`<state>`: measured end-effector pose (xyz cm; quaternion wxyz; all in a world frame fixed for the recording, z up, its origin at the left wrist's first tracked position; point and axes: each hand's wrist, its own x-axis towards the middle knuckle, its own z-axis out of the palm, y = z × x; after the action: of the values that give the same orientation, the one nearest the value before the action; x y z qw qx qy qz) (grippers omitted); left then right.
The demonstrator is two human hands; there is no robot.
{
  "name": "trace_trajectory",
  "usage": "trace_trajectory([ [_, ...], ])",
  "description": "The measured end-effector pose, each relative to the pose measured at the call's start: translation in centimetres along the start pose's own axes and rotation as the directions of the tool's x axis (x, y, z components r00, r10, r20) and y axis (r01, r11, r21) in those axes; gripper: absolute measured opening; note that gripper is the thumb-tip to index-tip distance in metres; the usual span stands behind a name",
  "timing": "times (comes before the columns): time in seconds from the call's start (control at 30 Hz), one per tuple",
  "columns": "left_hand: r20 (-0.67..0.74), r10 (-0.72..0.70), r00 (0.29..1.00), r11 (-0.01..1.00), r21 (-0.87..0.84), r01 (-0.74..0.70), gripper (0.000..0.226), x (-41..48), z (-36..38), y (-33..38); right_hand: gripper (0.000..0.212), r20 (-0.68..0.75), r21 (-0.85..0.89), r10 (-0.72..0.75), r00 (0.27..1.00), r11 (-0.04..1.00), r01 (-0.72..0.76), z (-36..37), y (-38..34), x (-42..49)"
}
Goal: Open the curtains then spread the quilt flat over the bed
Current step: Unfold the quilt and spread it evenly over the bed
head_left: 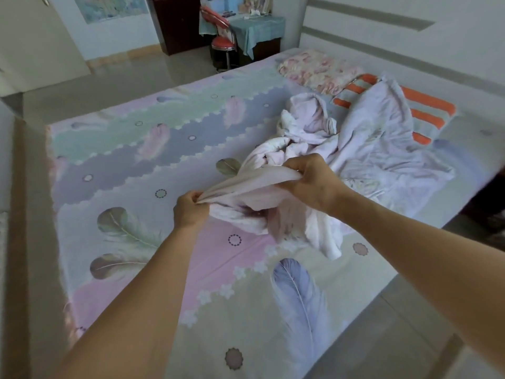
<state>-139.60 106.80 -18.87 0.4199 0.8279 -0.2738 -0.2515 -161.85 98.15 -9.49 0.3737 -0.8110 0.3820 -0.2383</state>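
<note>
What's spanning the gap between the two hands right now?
In the head view, a stretched fold of the quilt runs from the left hand to the right hand; both grip it, with the bedsheet beneath.

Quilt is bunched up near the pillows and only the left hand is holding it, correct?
No. The head view shows both hands holding it: the left hand pinches the edge of the quilt and the right hand grips that edge further along. It is bunched up near the pillows.
</note>
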Motion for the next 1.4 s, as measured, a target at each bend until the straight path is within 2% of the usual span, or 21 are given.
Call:
trace_trajectory([
  [0.03,0.034,-0.071,0.997,0.982,-0.172,0.076,0.013,-0.2,-0.5,-0.3,0.023,-0.005,0.019,0.027,1.000,0.999,-0.027,-0.1,0.2,-0.4],
  [0.1,0.147,-0.114,0.983,0.883,-0.439,0.168,0.014,-0.9,-1.3,-0.3,0.027,-0.031,0.013,0.080,0.996,0.997,-0.080,0.1,0.7,-1.2],
  [0.17,0.190,-0.050,0.981,0.835,-0.530,0.145,0.017,-1.7,-1.9,0.0,0.028,-0.067,0.015,0.124,0.990,0.992,-0.123,0.4,1.1,-2.3],
  [0.3,0.023,0.211,0.977,0.940,-0.278,-0.197,0.027,-3.2,-5.6,1.2,0.039,-0.141,0.018,0.164,0.976,0.986,-0.163,1.2,0.9,-5.0],
  [0.37,0.047,0.370,0.928,0.917,-0.176,-0.357,0.020,-4.2,-8.4,1.5,0.037,-0.196,0.010,0.195,0.961,0.980,-0.197,1.5,0.2,-6.2],
  [0.43,0.125,0.486,0.865,0.874,-0.075,-0.480,0.028,-5.4,-11.2,1.6,0.036,-0.248,-0.010,0.203,0.947,0.977,-0.212,1.8,-0.6,-7.6],
  [0.53,0.185,0.532,0.826,0.841,-0.004,-0.541,0.043,-6.8,-13.6,1.4,0.035,-0.282,-0.143,0.174,0.943,0.965,-0.221,2.9,-1.7,-9.9],
  [0.63,0.165,0.518,0.839,0.850,0.012,-0.527,0.032,-8.3,-13.2,0.5,0.016,-0.216,-0.323,0.149,0.965,0.922,-0.214,5.4,-3.0,-11.6],
  [0.67,0.167,0.504,0.847,0.859,0.003,-0.512,0.030,-9.0,-12.7,0.1,0.019,-0.163,-0.349,0.158,0.974,0.914,-0.206,6.3,-3.4,-12.0],
  [0.73,0.184,0.503,0.845,0.862,-0.032,-0.506,0.034,-10.2,-11.5,-0.3,0.056,-0.027,-0.354,0.164,0.986,0.921,-0.163,7.9,-4.2,-12.6],
  [0.8,0.219,0.528,0.820,0.844,-0.030,-0.536,0.033,-11.4,-10.7,-0.4,0.086,0.061,-0.338,0.096,0.994,0.938,-0.070,9.8,-5.3,-13.0],
  [0.87,0.298,0.536,0.790,0.822,0.026,-0.569,0.017,-12.2,-10.1,-0.5,0.096,0.098,-0.351,0.027,0.995,0.936,0.010,11.7,-6.2,-13.1],
  [0.9,0.335,0.530,0.779,0.813,0.059,-0.579,0.013,-12.4,-10.1,-0.6,0.089,0.104,-0.354,-0.002,0.995,0.934,0.039,12.6,-6.8,-12.9],
  [0.93,0.358,0.527,0.771,0.807,0.074,-0.586,0.016,-12.7,-10.1,-0.7,0.072,0.095,-0.341,-0.018,0.995,0.939,0.049,13.2,-7.1,-12.8],
  [1.0,0.366,0.520,0.772,0.813,0.065,-0.579,0.021,-12.5,-10.6,-1.3,0.023,0.044,-0.251,-0.033,0.998,0.967,0.043,14.0,-7.8,-12.3],
  [1.03,0.363,0.512,0.779,0.824,0.048,-0.564,0.019,-12.2,-11.0,-1.8,0.007,0.023,-0.204,-0.012,1.000,0.979,0.016,14.2,-8.0,-12.0],
  [1.1,0.369,0.488,0.791,0.845,0.029,-0.534,0.017,-11.4,-12.2,-3.0,0.022,-0.015,-0.139,0.030,0.999,0.990,-0.031,14.7,-8.9,-11.6],
  [1.17,0.398,0.461,0.793,0.853,0.047,-0.520,0.022,-10.6,-13.2,-4.8,0.019,-0.023,-0.104,0.023,0.999,0.994,-0.025,15.6,-10.3,-11.2],
  [1.23,0.393,0.418,0.819,0.860,0.118,-0.496,0.021,-9.8,-13.7,-7.0,0.016,-0.010,-0.066,-0.044,0.999,0.997,0.044,16.9,-12.1,-10.9],
  [1.3,0.309,0.361,0.880,0.880,0.200,-0.432,0.019,-8.7,-14.2,-9.3,0.017,0.010,-0.071,-0.076,0.997,0.995,0.076,18.5,-14.1,-10.5],
  [1.4,0.175,0.270,0.947,0.946,0.133,-0.294,0.019,-6.5,-15.3,-11.7,0.015,-0.010,-0.077,-0.063,0.998,0.995,0.062,20.6,-16.8,-9.5],
])
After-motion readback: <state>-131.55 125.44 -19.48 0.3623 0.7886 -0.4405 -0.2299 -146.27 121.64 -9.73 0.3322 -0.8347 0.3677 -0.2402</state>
